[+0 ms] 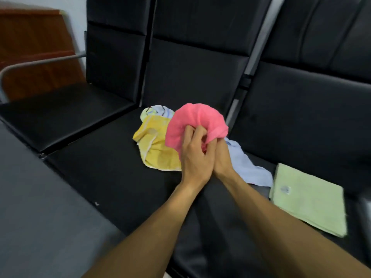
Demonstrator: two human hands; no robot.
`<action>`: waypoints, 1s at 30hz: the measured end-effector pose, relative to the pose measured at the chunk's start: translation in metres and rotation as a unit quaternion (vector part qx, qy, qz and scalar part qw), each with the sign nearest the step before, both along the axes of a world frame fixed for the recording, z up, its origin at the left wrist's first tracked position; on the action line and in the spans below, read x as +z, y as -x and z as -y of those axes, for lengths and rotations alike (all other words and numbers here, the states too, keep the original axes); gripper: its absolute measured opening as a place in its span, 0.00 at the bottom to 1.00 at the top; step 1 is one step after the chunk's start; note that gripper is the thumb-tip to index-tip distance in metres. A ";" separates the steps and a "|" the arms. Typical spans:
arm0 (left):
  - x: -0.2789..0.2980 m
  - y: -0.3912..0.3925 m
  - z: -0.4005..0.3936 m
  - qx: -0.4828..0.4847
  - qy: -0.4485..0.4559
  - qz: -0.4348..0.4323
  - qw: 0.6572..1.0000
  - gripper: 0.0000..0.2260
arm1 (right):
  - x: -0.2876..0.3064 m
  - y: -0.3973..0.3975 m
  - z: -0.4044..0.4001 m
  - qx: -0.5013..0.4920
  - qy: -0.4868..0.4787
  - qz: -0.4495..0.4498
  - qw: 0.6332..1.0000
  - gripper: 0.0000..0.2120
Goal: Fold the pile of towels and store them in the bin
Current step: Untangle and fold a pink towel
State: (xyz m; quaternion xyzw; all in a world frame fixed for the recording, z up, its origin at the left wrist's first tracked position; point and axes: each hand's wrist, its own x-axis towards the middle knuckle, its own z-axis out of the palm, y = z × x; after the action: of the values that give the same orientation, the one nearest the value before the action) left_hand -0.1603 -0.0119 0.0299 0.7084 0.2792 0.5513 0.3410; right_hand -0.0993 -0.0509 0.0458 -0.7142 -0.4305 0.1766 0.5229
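Left hand (193,157) and right hand (219,157) pressed side by side, both gripping a bunched pink towel (195,122), held above yellow towel (155,149) and blue towel (246,167) on black seat (112,177), folded green towel (307,199) lying nearby

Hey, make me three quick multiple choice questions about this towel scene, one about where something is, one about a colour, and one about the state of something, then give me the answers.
1. Where does the folded green towel lie?
A. On the seat to the right of the hands
B. On the floor
C. Over a backrest

2. What colour is the towel in both hands?
A. Yellow
B. Pink
C. Blue

3. What state is the yellow towel in?
A. Folded square
B. Crumpled, unfolded
C. Rolled up

Answers:
1 A: it lies flat on the black seat at the right.
2 B: the left hand and right hand both have a grip on the pink towel.
3 B: it lies in loose bunched folds behind the hands.
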 end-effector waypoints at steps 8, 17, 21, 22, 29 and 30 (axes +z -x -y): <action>-0.010 -0.046 0.125 -0.124 0.103 -0.078 0.984 0.15 | -0.028 -0.047 0.160 -0.047 0.158 0.068 0.984 0.22; -0.054 -0.089 0.180 -0.221 0.323 -0.193 0.900 0.18 | -0.072 -0.064 0.265 -0.178 0.232 0.028 0.956 0.17; -0.054 -0.093 0.174 -0.211 0.305 -0.212 0.904 0.18 | -0.071 -0.077 0.273 -0.230 0.243 0.055 0.941 0.18; -0.053 -0.091 0.169 -0.199 0.294 -0.210 0.911 0.18 | -0.066 -0.081 0.275 -0.240 0.228 0.068 0.941 0.16; -0.054 -0.086 0.136 -0.186 0.233 -0.261 0.918 0.04 | -0.056 -0.097 0.268 -0.285 0.102 -0.024 0.953 0.15; -0.052 -0.085 0.135 -0.187 0.202 -0.282 0.919 0.02 | -0.055 -0.097 0.266 -0.280 0.093 -0.026 0.955 0.15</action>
State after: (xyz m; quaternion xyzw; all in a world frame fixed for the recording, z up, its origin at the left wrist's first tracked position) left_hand -0.0749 -0.1470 -0.0219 0.7898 0.3318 0.1865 0.4809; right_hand -0.0020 -0.3172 -0.0087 -0.8469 -0.1812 0.0812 0.4933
